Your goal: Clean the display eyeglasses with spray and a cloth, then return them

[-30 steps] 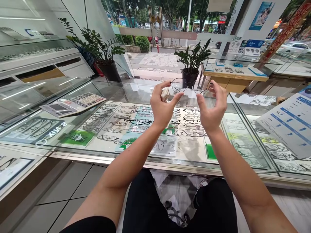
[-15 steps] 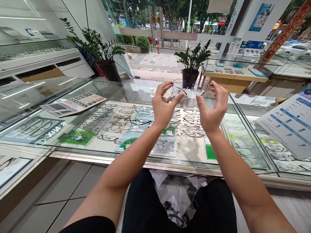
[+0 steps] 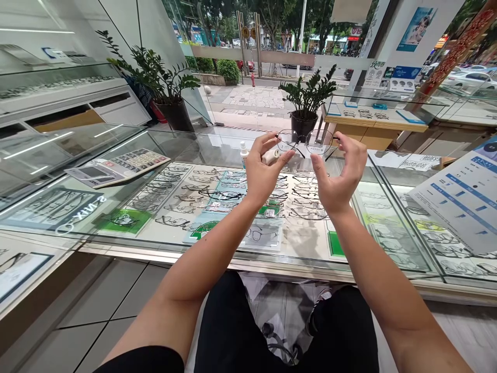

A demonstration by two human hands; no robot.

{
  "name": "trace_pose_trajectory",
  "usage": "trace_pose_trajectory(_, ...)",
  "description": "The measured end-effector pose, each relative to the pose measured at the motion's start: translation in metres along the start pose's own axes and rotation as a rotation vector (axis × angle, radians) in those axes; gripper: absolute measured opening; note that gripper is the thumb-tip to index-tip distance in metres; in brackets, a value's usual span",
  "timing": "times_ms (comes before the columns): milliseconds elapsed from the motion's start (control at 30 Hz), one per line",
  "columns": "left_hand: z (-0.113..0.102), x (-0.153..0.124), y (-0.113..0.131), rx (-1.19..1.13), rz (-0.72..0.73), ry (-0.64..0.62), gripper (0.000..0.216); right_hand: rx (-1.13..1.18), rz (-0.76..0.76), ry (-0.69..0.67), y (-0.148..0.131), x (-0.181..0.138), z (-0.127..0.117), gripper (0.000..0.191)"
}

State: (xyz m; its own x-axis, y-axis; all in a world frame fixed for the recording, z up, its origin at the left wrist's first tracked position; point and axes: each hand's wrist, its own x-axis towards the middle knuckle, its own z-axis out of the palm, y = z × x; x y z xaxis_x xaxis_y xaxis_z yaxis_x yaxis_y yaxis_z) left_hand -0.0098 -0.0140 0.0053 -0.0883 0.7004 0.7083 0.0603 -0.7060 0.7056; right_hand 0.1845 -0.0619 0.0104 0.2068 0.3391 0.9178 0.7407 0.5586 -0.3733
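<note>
A pair of thin-rimmed round eyeglasses [image 3: 316,147] is held up above the glass counter, lenses facing me and temples pointing away from the frame front. My left hand [image 3: 263,165] is closed on its left end, index finger and thumb near the hinge. A cream-coloured, rolled-looking thing [image 3: 271,156] shows between that hand's fingers and palm; I cannot tell what it is. At the right end, the fingertips of my right hand [image 3: 341,173] pinch the frame by its hinge. Behind the left hand stands a small white spray bottle [image 3: 244,151], partly hidden.
Below my hands, the glass display counter [image 3: 217,243] holds rows of spectacle frames. A calculator [image 3: 118,167] rests on the glass at left. A printed sheet [image 3: 464,194] stands at right. Potted plants [image 3: 304,122] are beyond the counter.
The eyeglasses have tilted and shifted slightly, so faint print on the lenses shows more clearly. Both hands moved a little to the right, keeping their grip.
</note>
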Motion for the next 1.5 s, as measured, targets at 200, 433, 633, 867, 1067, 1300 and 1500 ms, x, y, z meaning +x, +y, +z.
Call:
trace_pose_trajectory(200, -0.001, 0.001, -0.003, 0.014, 0.006, -0.017, 0.061, 0.004, 0.021, -0.026, 0.001, 0.0, -0.001, 0.064)
trace_pose_trajectory(433, -0.001, -0.002, 0.006, 0.099, 0.023, 0.081, 0.064, 0.014, 0.051, -0.057, -0.002, 0.0, 0.001, 0.061)
trace_pose_trajectory(633, -0.004, -0.004, 0.011, 0.244, 0.134, 0.154, 0.071, 0.012, 0.102, -0.119, 0.002, -0.002, 0.004, 0.062)
trace_pose_trajectory(867, -0.005, -0.004, 0.01, 0.229, 0.141, 0.164, 0.066, 0.023, 0.074, -0.103, 0.004, -0.002, 0.005, 0.063)
trace_pose_trajectory(1067, -0.006, -0.004, 0.01, 0.211, 0.124, 0.149, 0.064, 0.018, 0.045, -0.07, 0.006, -0.003, 0.006, 0.066)
trace_pose_trajectory(1300, -0.004, -0.002, 0.009, 0.175, 0.132, 0.089, 0.068, 0.032, 0.014, -0.033, 0.005, -0.002, 0.004, 0.066)
trace_pose_trajectory(1500, -0.002, -0.002, -0.002, 0.085, 0.11, 0.049, 0.071, 0.007, -0.04, -0.02, 0.01, -0.005, 0.005, 0.067)
